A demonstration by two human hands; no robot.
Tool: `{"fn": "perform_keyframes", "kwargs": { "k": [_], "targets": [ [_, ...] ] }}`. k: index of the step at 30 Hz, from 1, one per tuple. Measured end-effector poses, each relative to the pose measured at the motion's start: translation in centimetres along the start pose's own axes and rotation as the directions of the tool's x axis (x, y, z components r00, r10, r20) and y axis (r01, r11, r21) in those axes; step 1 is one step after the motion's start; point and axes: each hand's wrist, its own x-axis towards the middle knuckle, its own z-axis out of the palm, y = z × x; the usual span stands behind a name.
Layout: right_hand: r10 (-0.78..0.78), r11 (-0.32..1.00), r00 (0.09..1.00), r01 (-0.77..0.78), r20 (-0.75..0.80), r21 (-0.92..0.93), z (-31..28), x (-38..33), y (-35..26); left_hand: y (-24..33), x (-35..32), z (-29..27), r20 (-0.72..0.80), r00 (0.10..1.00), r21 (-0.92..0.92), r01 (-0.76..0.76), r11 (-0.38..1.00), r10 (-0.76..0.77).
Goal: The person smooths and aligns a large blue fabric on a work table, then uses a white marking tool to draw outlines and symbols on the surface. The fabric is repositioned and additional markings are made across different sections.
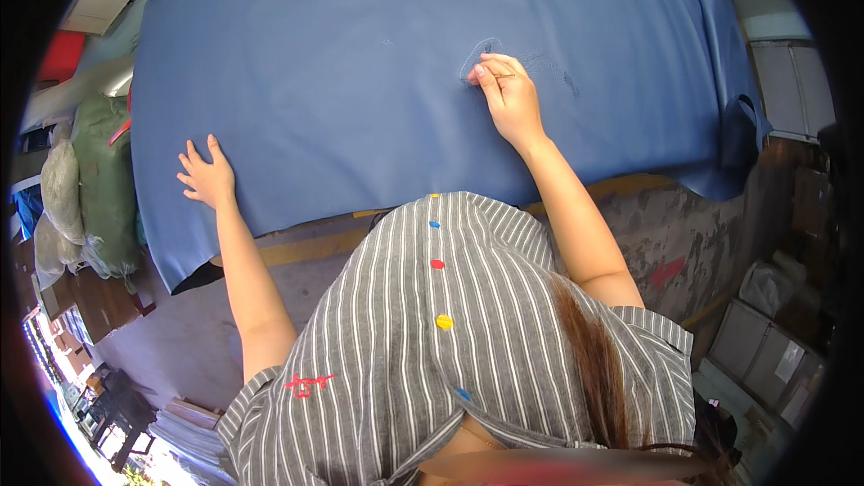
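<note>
The right hand [509, 106] pinches a thin stick [506, 75] near the pale curved line [490, 39] on the blue sheet [333, 99], before the person. The open left hand [211, 182] should hold this sheet smooth, without pulling.

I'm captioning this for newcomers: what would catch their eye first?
The big blue sheet across the upper middle dominates. On it, right of centre, the right grip holds a slim stick by a pale outline. Below, coloured buttons run down the striped shirt.
</note>
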Motion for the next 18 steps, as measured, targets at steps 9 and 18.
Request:
{"fn": "perform_keyframes", "kwargs": {
  "k": [9,18],
  "targets": [
    [0.145,0.989,0.989,-0.146,0.042,0.032,-5.0,-4.7,-0.3,-0.2,0.2,0.2,-0.018,1.0,0.007,0.0,1.0,0.0],
    [0.123,0.991,0.99,-0.118,0.073,-0.071,-6.1,-5.4,-0.1,0.0,0.3,0.1,-0.009,1.0,0.038,0.018,0.999,-0.017]
  ]
}}
